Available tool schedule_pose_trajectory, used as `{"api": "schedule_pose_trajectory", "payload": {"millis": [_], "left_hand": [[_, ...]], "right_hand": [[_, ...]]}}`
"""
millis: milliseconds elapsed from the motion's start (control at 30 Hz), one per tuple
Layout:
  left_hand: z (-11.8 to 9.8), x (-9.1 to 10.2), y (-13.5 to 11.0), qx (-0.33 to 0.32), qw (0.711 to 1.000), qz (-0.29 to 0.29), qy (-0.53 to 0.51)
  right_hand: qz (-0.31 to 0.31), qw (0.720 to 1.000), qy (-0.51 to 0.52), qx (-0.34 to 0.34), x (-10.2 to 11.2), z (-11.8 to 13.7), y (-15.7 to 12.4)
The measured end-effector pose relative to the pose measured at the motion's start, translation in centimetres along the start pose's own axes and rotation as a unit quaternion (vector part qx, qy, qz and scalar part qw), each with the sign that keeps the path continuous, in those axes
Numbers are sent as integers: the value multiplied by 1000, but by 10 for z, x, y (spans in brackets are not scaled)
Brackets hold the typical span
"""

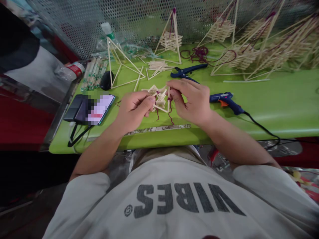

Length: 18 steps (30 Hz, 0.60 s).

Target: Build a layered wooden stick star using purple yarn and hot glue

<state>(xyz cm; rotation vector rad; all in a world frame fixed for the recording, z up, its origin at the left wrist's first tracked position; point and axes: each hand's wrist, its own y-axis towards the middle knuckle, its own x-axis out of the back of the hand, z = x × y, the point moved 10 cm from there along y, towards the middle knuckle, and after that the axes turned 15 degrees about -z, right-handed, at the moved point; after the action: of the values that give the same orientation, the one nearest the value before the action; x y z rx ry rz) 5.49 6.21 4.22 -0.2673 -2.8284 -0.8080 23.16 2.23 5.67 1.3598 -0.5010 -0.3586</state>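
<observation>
Over the green table (279, 99), my left hand (133, 108) is closed on a small stacked wooden stick ornament (159, 96), pinching it from the left. My right hand (191, 99) is closed too, pinching a thin stick with dark red thread (169, 109) wound on it at the ornament's right side. The thread hangs down in a loose tail between both hands.
A blue glue gun (225, 100) with a black cord lies right of my hand. Blue cutters (187, 71), a stick pyramid frame (119, 63), loose sticks, a phone (96, 108), a ruler (159, 129) and several finished stick ornaments along the mesh wall surround the work.
</observation>
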Motion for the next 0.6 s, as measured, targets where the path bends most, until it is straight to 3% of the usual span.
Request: {"api": "schedule_pose_trajectory", "payload": {"millis": [233, 600], "left_hand": [[-1, 0, 0, -2, 1000, -1, 4], [1, 2, 1, -1, 1000, -5, 16]], "right_hand": [[21, 999, 4, -44, -5, -10, -6], [33, 999, 7, -26, -3, -5, -4]]}}
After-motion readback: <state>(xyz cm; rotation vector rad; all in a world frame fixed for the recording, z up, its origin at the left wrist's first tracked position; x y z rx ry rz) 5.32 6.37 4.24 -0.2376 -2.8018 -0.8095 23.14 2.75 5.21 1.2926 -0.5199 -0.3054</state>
